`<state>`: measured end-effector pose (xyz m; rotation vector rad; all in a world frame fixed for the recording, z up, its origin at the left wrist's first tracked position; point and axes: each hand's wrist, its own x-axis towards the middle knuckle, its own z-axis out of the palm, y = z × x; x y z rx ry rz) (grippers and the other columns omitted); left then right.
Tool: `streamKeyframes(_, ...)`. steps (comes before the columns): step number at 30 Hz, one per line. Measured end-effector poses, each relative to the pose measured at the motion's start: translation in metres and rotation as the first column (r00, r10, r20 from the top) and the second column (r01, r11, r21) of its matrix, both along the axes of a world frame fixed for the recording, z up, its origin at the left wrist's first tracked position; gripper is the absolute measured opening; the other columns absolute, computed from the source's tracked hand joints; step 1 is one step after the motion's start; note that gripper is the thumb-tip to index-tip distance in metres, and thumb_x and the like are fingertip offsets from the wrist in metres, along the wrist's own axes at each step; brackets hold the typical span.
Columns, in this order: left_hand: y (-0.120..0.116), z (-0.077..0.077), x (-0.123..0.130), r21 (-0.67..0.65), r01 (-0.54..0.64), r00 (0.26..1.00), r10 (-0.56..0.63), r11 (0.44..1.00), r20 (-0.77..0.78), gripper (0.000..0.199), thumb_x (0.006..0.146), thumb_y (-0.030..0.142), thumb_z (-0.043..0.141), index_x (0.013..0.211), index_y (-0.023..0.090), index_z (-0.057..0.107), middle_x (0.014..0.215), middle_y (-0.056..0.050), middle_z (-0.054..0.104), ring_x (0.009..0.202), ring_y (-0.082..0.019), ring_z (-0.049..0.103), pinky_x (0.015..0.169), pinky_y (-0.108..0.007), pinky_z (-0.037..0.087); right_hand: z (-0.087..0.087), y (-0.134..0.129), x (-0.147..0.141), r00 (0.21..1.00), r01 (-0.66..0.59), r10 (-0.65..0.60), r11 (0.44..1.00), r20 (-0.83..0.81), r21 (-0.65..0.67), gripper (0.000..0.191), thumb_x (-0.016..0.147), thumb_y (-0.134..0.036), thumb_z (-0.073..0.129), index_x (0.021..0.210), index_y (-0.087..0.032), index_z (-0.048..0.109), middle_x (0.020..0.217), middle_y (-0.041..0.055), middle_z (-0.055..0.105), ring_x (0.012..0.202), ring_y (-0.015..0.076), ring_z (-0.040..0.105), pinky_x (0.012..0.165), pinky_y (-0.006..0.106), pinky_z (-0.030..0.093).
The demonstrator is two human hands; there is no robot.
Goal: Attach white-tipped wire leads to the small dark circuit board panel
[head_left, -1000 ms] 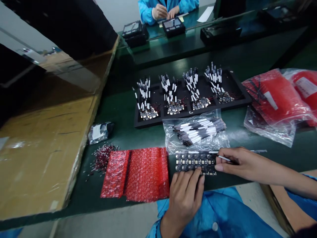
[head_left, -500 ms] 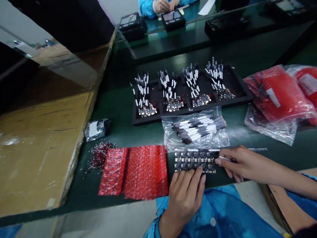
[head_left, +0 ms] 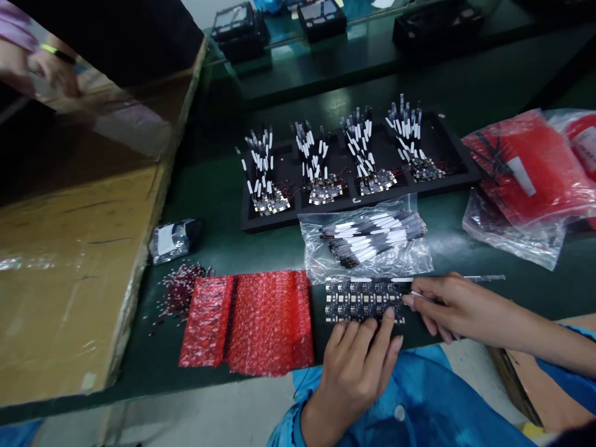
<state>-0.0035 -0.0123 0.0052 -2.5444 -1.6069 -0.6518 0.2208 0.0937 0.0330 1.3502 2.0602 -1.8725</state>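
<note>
Red wrap [head_left: 261, 323] lies left of the flat panel [head_left: 347, 299]. Left hand [head_left: 357, 369], fingers slightly spread, rests on the panel's near edge. Right hand [head_left: 447, 307] pinches a slim item [head_left: 422, 297] at the panel's right end. Apparent step: fine work there; the next move calls for a steady panel.

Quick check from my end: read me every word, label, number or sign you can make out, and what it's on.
No text is readable.
White label on small clear bag: too blurred.
White label on red bag: too blurred.
Small white mark on black tray: unclear.
Circuit-board panel: any print too small.
</note>
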Motion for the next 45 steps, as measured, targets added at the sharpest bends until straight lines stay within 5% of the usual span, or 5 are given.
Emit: streamKeyframes(45,0.0087,-0.0014,0.0056,-0.084,-0.017,1.000,0.017,0.996,0.001,0.049,0.094,0.044,0.061,0.137,0.022,0.054,0.088,0.002,0.068,0.074,-0.012,0.059,0.065,-0.028,0.049,-0.0030,0.0035,-0.0028,1.000,0.010,-0.011,0.998,-0.005,-0.056,0.031,0.104,-0.042,0.056,0.079,-0.024,0.056,0.061,-0.0042,0.071,0.045,0.0154,0.069,0.044,0.022,0.050)
